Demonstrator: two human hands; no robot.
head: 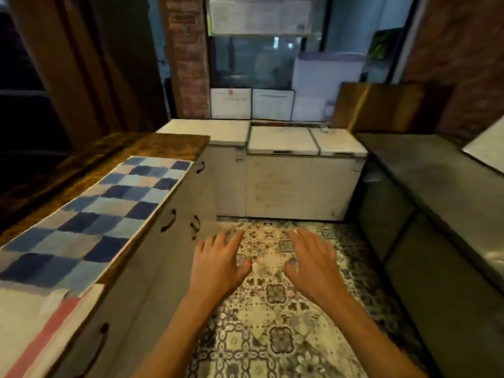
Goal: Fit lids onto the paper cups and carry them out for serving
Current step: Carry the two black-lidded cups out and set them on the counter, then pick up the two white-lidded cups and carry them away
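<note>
1. Behind a narrow service counter point(114, 148), patterned floor tiles point(272, 323) ran between pale cabinets with dark handles on the left and a dark steel worktop point(436, 186) on the right; white chest freezers point(286, 143) stood at the far end under a window.
2. Both hands hung over the floor, palms down and well apart from every surface: the left hand point(218, 263) and the right hand point(313, 263) each had fingers spread and relaxed, holding nothing.
3. No paper cups or lids appeared anywhere in view, so their place could not be told; neither the blue checked mat point(109, 203) on the counter nor the steel worktop showed any.
4. As a judgement, paper cups would be light and easily crushed, so a gentle hold round the upper wall seemed wise, with lids pressed at the rim; filled cups would slosh.
5. Cabinet and freezer insides were hidden, the pink-and-white item point(41, 336) at lower left was cut off, and blur softened the papers by the window.
</note>
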